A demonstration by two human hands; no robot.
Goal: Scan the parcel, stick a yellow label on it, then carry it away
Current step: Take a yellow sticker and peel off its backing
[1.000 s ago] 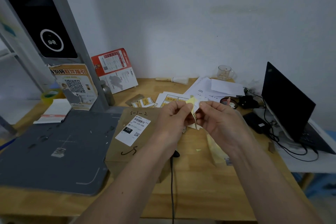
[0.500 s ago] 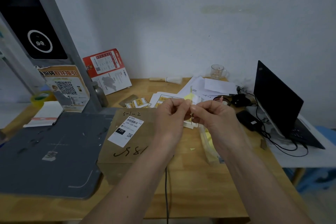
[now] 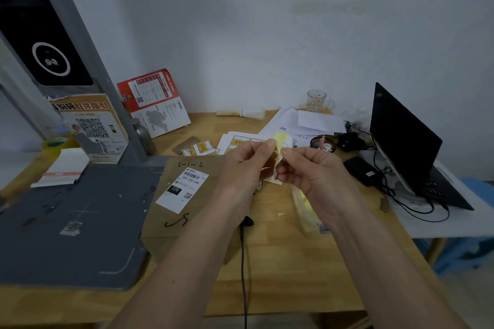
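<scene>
1. Since 0.5 s ago, both hands have stayed raised above the middle of the worktop [image 3: 267, 275]; the yellow label [image 3: 282, 139] now shows more of its pale face above the fingertips, and the view has shifted slightly.
2. Left hand [image 3: 244, 165]: fingers curled, thumb and forefinger pinching the label's left edge.
3. Right hand [image 3: 311, 171]: fingers curled, thumb and forefinger pinching the label's lower right part. Whether backing paper is being separated cannot be told.
4. Parcel [image 3: 187, 195]: flat brown carton lying on the worktop, below and left of the hands, its left edge against the grey scan pad [image 3: 66, 222]. A white shipping label [image 3: 183, 189] sits on its top face, with handwritten marks above and below it.
5. Scan pad occupies the worktop's left side.
6. Label sheets [image 3: 235, 140] lie toward the rear edge, behind the hands, with loose papers [image 3: 307, 123] beside them.
7. Laptop [image 3: 403, 141] stands open at the right edge.
8. Black cable [image 3: 243, 275] runs to the front edge.
</scene>
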